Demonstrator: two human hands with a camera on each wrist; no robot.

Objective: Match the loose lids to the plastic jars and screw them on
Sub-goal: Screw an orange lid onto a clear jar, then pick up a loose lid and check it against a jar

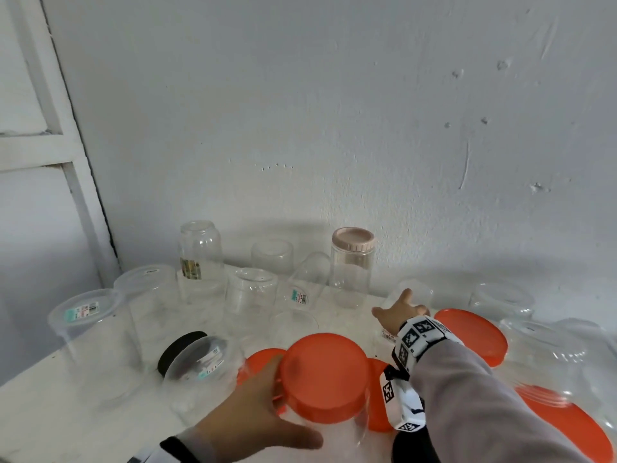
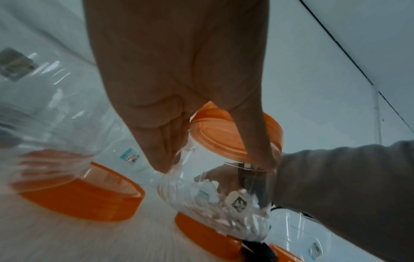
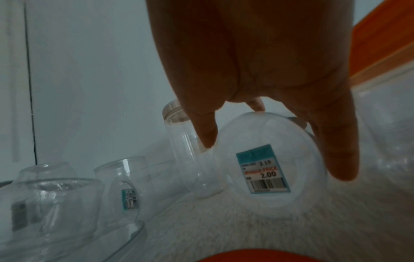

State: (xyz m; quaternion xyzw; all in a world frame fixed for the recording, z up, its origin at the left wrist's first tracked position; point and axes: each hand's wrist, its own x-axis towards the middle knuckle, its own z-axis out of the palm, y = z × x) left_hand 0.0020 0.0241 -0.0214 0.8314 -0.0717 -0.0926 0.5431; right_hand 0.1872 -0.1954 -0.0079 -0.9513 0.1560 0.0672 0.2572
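Note:
A clear plastic jar (image 1: 334, 426) with an orange lid (image 1: 325, 375) on top stands at the near middle of the white table. My left hand (image 1: 283, 409) grips it just below the lid; in the left wrist view the fingers (image 2: 161, 156) wrap the jar's neck (image 2: 201, 177) under the orange lid (image 2: 224, 134). My right hand (image 1: 400, 309) reaches forward over a small clear jar (image 1: 417, 292) near the wall. The right wrist view shows that hand (image 3: 273, 156) with thumb and fingers curled round this tilted small jar (image 3: 251, 133), whose base carries a price sticker (image 3: 262, 170).
Several lidless clear jars (image 1: 253, 295) stand along the wall and on the left. A tall jar with a pink lid (image 1: 353, 240) stands at the back. Loose orange lids (image 1: 474, 332) and a black lid (image 1: 180, 349) lie around. The table's left edge (image 1: 33, 372) is close.

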